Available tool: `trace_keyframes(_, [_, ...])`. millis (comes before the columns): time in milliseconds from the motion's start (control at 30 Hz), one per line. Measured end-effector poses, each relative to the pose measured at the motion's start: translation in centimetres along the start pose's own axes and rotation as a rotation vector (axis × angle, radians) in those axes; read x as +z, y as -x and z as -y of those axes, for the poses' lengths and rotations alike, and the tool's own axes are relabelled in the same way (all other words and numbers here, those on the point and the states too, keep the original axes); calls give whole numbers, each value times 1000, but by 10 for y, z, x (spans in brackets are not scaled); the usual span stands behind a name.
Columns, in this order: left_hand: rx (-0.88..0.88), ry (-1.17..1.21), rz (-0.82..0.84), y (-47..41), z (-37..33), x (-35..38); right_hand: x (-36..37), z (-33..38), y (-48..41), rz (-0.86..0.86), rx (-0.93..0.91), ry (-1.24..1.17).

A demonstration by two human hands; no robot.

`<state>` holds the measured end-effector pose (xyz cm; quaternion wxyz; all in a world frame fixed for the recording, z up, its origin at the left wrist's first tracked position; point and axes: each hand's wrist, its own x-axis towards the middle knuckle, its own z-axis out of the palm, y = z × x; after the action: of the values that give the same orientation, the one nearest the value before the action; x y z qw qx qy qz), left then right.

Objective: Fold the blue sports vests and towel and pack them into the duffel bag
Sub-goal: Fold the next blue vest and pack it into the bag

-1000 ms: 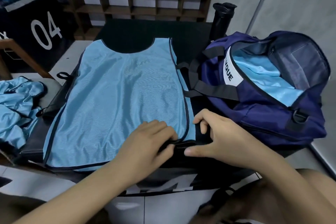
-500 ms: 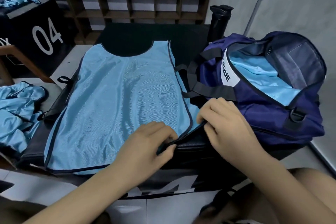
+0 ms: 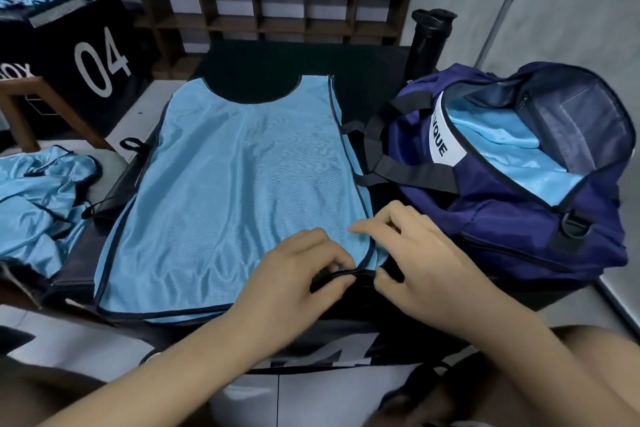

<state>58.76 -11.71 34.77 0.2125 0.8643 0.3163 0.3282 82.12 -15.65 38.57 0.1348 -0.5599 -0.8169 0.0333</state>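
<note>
Navy duffel bag (image 3: pixel 502 239) gapes open, holding folded light-blue fabric (image 3: pixel 498 146).

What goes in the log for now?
vest: flat, unfolded | left hand: pinches side strap | right hand: pinches same strap | duffel bag: open, blue fabric inside

Black padded box (image 3: pixel 367 80) carries a light-blue vest (image 3: pixel 235 191) spread flat across its middle, a navy duffel bag (image 3: pixel 502 239) sits open at the right edge, and a black bottle (image 3: pixel 429 42) stands by the far right corner.
</note>
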Motion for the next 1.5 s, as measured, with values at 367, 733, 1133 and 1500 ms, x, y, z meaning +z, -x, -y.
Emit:
trace_keyframes(367, [-15,2,-31,-1,-5,-3,3,5,-3,-136,-135,1])
trace_keyframes(733, [-33,-261,-42,10,8,-22,-1,-11,-1,-153,-185,-22])
trace_keyframes(1133, [22,-250,-154,26,5,-36,23,19,-19,-211,-259,3])
trace_keyframes(1500, [-154,-512,-63,54,27,-65,20,12,-18,-169,-240,-106])
